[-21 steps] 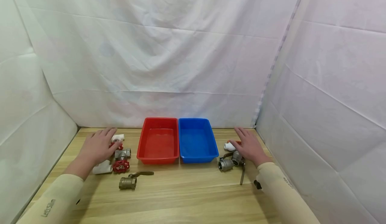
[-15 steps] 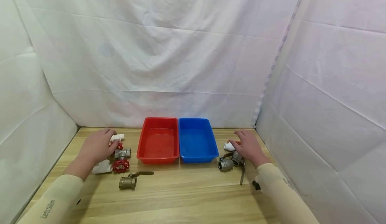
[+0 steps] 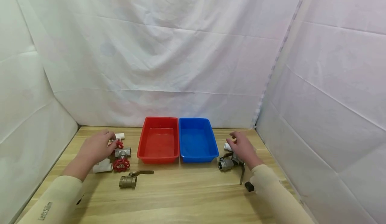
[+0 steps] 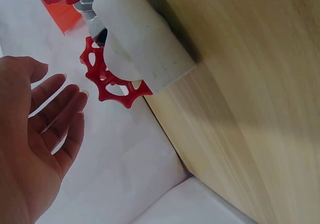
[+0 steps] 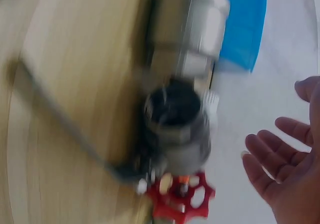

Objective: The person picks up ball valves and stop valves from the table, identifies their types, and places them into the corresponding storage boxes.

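My left hand (image 3: 94, 147) hovers at the left group of plumbing parts, fingers loosely bent and holding nothing, as the left wrist view shows. By its fingertips is a red handwheel (image 3: 119, 144). Nearer me lie a metal valve with a red handwheel (image 3: 121, 164) and a white pipe tee (image 3: 103, 167). Over the right group, my right hand (image 3: 245, 149) has bent fingers with nothing between them. It partly covers a white fitting (image 3: 227, 147) and a steel ball valve (image 5: 177, 129). Another steel ball valve (image 3: 225, 164) lies beside them. A red handwheel (image 5: 182, 199) shows in the right wrist view.
A red bin (image 3: 158, 159) and a blue bin (image 3: 199, 158) stand side by side at the back middle, with nothing inside. A brass lever valve (image 3: 128, 181) lies front left on the wooden table (image 3: 187, 197). White cloth (image 3: 187, 56) encloses the back and sides.
Both hands' fingers have bent more. My right hand has shifted a little left and down over the right group; my left hand stays nearly in place. The parts have not visibly moved.
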Demonstrator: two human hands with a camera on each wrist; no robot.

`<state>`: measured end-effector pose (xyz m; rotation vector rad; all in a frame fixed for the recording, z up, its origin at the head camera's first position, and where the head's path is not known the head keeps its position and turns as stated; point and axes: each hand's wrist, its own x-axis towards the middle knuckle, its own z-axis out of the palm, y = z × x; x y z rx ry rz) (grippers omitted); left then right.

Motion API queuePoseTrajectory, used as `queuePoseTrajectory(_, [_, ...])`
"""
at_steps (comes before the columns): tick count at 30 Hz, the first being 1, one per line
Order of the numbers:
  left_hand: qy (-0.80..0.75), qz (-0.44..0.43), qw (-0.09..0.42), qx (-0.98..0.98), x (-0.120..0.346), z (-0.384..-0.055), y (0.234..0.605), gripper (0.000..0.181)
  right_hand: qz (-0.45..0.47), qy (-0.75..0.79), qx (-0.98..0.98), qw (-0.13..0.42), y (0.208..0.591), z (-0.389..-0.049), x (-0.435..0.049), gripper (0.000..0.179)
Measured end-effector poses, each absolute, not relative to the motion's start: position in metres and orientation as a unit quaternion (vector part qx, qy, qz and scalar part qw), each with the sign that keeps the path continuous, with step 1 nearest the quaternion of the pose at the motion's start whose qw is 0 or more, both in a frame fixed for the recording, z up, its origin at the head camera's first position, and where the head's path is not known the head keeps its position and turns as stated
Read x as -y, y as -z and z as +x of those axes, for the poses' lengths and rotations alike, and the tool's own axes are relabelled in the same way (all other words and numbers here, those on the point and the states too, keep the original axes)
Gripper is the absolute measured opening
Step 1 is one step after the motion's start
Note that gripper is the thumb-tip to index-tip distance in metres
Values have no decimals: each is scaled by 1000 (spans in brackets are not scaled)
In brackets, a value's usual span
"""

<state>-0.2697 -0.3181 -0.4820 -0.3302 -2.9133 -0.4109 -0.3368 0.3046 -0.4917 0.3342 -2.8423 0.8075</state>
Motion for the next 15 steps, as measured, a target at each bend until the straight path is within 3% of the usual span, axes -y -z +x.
queuePoseTrajectory(15, [142,-113,96,979,326,-267,485,22,47,-333,942,22,500,-344,-249,43])
